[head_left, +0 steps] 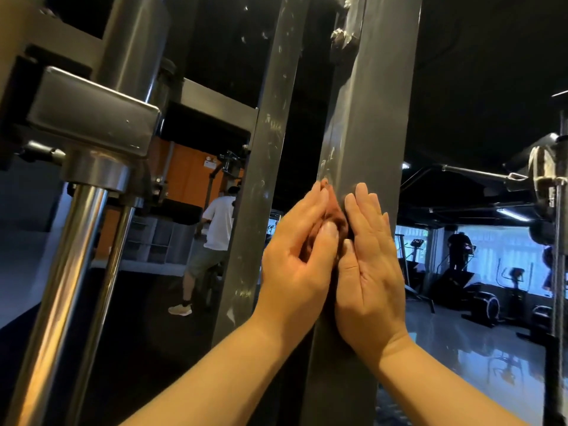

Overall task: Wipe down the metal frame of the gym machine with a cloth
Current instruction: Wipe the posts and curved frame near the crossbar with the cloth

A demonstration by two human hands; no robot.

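Pinching the reddish-brown cloth in the left hand, thumb over its folds, against the grey metal frame upright. Pressing the right hand flat beside it, fingers straight, gripping nothing.

Readable text: none in this view.
Frame post: only scratches and scuff marks — no letters or numbers can be made out.
Orange wall: one small white sign — too small and blurred to read.
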